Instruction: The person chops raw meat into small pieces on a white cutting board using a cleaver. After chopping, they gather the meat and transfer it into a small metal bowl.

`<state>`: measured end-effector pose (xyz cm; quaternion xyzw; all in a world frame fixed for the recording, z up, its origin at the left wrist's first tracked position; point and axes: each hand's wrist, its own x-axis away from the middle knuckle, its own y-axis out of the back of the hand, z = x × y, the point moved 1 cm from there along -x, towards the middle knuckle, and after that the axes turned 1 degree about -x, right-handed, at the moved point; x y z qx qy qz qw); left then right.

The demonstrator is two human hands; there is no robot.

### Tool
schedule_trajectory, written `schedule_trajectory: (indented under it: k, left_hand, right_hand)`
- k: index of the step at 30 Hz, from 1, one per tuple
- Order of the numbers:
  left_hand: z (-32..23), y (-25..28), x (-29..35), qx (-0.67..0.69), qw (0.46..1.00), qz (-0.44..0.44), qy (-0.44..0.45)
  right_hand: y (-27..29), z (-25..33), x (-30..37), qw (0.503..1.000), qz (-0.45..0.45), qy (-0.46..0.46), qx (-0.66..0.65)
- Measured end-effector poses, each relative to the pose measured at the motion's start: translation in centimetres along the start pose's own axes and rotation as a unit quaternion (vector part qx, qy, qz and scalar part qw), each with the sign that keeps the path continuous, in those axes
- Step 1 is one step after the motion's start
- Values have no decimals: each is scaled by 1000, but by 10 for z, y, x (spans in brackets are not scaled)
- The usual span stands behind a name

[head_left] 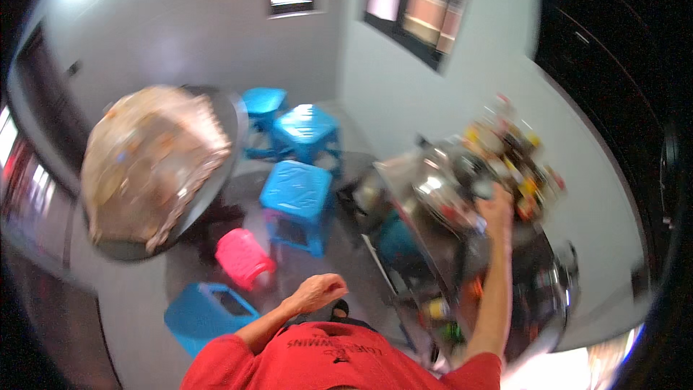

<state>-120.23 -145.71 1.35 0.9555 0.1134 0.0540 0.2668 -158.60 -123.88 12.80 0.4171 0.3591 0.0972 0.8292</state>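
My right arm stretches out over a dark counter (462,260) on the right. My right hand (495,211) is at the near side of a shiny metal pot or pan (439,182), beside a small greyish round thing (482,186). Motion blur smears its fingers, so I cannot make out whether it grips anything. Several bottles and jars with yellow and red parts (527,182) crowd the counter just beyond it. In front of my body, my left hand (321,292) hangs in the air with its fingers curled in and nothing visible in them.
On the left stands a round table (229,148) with a netted food cover (155,166) over it. Several blue plastic stools (297,191) stand between table and counter. A pink stool (244,258) and another blue stool (209,318) are nearer me. Shelves below the counter hold assorted items.
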Motion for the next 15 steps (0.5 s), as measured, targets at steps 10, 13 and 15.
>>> schedule_trajectory:
  k: [10, 13, 15]
  left_hand:
    - [37, 46, -22, 54, 972, -142, 181]
    - [50, 50, -38, 52, 979, -126, 154]
    - [55, 55, -44, 57, 974, -116, 187]
  right_hand:
    - [-75, 8, -114, 964, 171, -146, 145]
    - [-83, -36, -120, 978, 119, -114, 128]
    - [-71, -23, -125, 984, 105, -80, 120]
